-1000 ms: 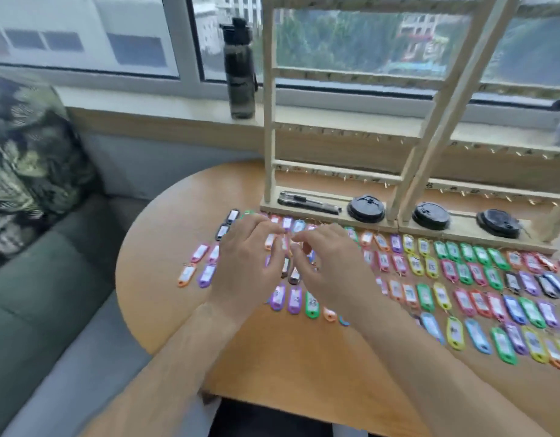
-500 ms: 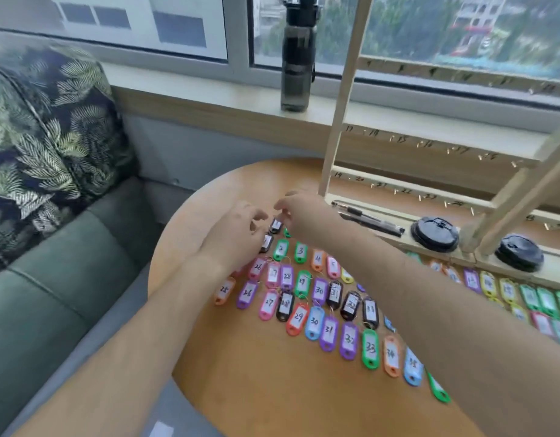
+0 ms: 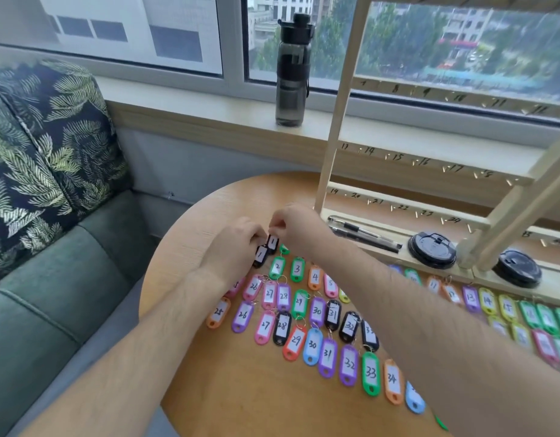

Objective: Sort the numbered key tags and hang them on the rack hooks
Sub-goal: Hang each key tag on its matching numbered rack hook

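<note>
The two hands meet at the far left corner of the spread of key tags (image 3: 370, 372), over a pair of black ones both marked 1. The right hand (image 3: 292, 228) pinches the top of the upper black tag (image 3: 272, 242), probably by its wire ring, though that is too small to make out. The left hand (image 3: 231, 249) curls against the lower black tag (image 3: 260, 255), and I cannot tell whether it grips it. These tags look light, stiff and smooth. I would take one by the ring or by its long edges, leaving the ring free for a hook. They lie in tight rows, many touching, so a straight lift should avoid dragging neighbours. The curved edge of the counter (image 3: 193, 234) is near on the left. The rack (image 3: 338, 121) stands just beside the right hand, with pens (image 3: 363, 236) in its base. Its numbered hooks (image 3: 444, 169) have open space in front of them.
</note>
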